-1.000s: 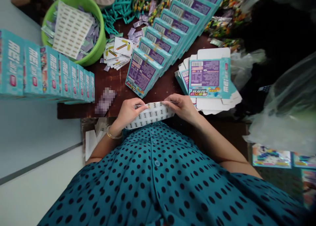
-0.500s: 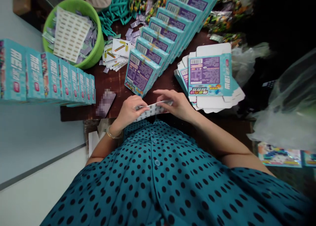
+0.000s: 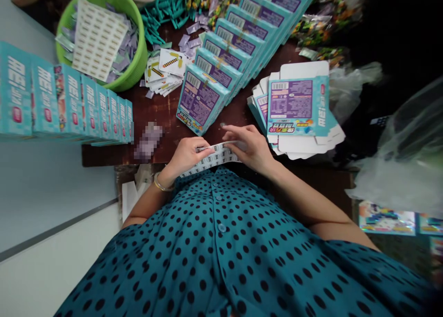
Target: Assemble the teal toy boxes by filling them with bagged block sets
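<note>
In front of my shirt I hold a white sticker sheet printed with rows of small dark marks. My left hand pinches its left part between thumb and fingers. At the right end, my right hand is closed on the sheet, its thumb lying along the top edge and the index finger raised. A small pale spot shows by that index fingertip; I cannot tell what it is. Just beyond my hands stands the nearest blue and purple box of a slanting row.
Flat unfolded cartons are piled at right. A line of upright boxes stands at left. Behind are a green basket of small packets, printed cards and teal plastic pieces. A pixelated object lies near the table edge.
More of the sticker sheet's printed face shows now, tilted toward me. My hands have shifted slightly and still hold the sheet; the whole view has moved a little.
</note>
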Demonstrator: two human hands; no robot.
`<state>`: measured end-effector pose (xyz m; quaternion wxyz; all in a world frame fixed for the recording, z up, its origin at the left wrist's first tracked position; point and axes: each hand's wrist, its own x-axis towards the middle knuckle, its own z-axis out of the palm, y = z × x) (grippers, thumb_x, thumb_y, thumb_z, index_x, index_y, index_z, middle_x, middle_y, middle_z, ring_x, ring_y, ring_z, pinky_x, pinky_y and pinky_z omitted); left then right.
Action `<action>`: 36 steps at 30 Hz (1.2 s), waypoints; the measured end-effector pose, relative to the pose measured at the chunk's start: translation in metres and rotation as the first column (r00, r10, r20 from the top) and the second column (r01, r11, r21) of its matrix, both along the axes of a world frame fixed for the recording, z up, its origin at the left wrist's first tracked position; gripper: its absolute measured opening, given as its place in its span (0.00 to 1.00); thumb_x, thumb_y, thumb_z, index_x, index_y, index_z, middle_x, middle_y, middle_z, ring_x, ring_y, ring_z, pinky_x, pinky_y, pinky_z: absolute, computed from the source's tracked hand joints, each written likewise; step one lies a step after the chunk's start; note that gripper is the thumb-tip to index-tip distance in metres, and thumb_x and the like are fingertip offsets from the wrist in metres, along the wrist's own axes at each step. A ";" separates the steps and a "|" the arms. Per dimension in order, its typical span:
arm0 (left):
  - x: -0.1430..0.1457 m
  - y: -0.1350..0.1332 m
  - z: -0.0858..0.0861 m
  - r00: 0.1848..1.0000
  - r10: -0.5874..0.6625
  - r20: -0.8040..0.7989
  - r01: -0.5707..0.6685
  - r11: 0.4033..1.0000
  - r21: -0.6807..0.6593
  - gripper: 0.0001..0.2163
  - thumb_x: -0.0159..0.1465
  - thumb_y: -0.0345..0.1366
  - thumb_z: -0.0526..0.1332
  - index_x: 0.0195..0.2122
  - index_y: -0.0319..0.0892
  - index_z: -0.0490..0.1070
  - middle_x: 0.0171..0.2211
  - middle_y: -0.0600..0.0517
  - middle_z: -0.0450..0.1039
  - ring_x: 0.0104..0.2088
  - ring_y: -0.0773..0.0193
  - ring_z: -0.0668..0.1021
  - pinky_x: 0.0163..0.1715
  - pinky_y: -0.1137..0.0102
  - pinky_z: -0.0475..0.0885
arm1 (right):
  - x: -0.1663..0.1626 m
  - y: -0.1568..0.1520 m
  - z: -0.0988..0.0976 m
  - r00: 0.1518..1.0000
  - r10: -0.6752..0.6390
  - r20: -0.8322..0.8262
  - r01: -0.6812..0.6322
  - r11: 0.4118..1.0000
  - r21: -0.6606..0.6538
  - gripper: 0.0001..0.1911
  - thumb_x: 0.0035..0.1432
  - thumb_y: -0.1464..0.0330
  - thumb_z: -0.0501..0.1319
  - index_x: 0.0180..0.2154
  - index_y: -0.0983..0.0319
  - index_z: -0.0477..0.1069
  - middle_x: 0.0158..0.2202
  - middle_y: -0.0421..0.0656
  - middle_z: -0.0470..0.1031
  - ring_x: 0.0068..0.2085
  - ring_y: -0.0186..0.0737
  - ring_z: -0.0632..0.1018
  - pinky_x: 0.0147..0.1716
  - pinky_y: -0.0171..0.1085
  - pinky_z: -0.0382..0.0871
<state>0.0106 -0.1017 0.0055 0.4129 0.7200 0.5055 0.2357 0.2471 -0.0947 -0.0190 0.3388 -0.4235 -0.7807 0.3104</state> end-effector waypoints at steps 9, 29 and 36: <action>0.005 -0.004 -0.004 0.995 0.059 -0.085 -0.052 0.995 0.090 0.07 0.65 0.37 0.67 0.32 0.42 0.81 0.30 0.52 0.79 0.31 0.64 0.77 0.35 0.70 0.67 | -0.004 0.001 0.004 0.992 -0.080 -0.094 0.064 0.984 -0.164 0.20 0.61 0.70 0.64 0.55 0.53 0.72 0.34 0.38 0.81 0.40 0.46 0.80 0.52 0.51 0.66; -0.005 0.012 -0.011 0.983 0.096 0.158 -0.042 0.948 -0.315 0.16 0.62 0.46 0.65 0.25 0.38 0.76 0.22 0.55 0.71 0.24 0.69 0.69 0.25 0.73 0.61 | -0.001 0.007 -0.013 0.998 -0.030 0.061 0.020 0.986 0.165 0.23 0.67 0.66 0.62 0.61 0.45 0.70 0.40 0.38 0.85 0.39 0.45 0.82 0.65 0.63 0.58; -0.018 0.021 -0.015 0.953 0.087 0.289 0.056 0.889 -0.454 0.20 0.57 0.52 0.67 0.22 0.37 0.75 0.19 0.56 0.67 0.22 0.70 0.66 0.22 0.75 0.59 | -0.007 0.007 0.015 0.969 0.219 0.113 -0.245 0.896 0.371 0.30 0.66 0.71 0.61 0.64 0.37 0.65 0.43 0.33 0.85 0.44 0.46 0.83 0.68 0.63 0.57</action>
